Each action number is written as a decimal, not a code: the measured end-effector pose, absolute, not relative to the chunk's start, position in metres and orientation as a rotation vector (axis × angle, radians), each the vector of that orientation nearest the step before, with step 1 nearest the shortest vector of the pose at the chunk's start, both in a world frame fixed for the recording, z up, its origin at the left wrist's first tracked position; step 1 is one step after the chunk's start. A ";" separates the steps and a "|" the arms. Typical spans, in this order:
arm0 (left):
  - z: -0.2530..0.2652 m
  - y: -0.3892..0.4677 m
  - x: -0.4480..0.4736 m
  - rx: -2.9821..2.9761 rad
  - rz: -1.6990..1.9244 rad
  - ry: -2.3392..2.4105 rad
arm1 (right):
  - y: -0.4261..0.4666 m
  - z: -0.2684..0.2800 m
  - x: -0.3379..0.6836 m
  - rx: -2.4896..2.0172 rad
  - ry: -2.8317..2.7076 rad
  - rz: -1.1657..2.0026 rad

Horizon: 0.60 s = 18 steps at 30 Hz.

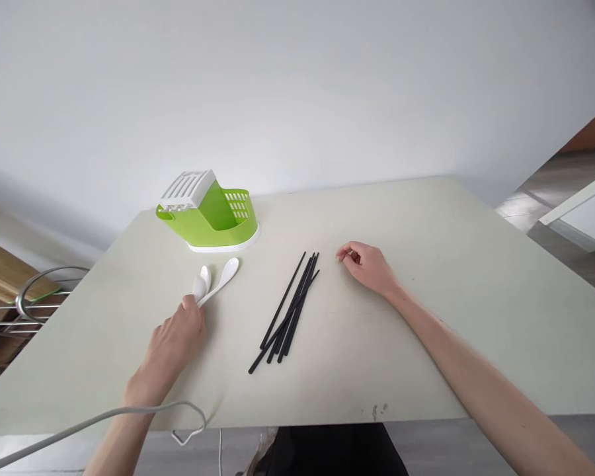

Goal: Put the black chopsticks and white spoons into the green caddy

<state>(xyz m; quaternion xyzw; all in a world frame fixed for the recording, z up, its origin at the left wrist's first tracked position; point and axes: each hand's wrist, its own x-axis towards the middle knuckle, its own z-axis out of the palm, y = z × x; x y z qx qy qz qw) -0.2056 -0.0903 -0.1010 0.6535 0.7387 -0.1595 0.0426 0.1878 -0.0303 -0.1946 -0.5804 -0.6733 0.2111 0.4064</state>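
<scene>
On the left side of the table, my left hand [175, 337] is closed around the handles of white spoons [227, 272]. Three spoon bowls show beyond my fingers, one angled off to the right; the grip hides most of the handles. A loose bundle of black chopsticks [290, 311] lies between my hands, some crossing over others. To the right of their thin ends, my right hand [369, 266] rests on the table with its fingers curled in and nothing visible in them. It is apart from the chopsticks.
Behind the spoons stands a green and white utensil holder [218, 221] with a slotted white top, near the wall. A grey cable [104, 415] crosses over my left forearm. A wire rack [24, 307] with wooden boards is beyond the table's left edge.
</scene>
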 end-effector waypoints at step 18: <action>-0.081 -0.111 -0.168 2.186 -0.092 2.125 | -0.036 -0.190 0.191 -1.458 -1.604 0.687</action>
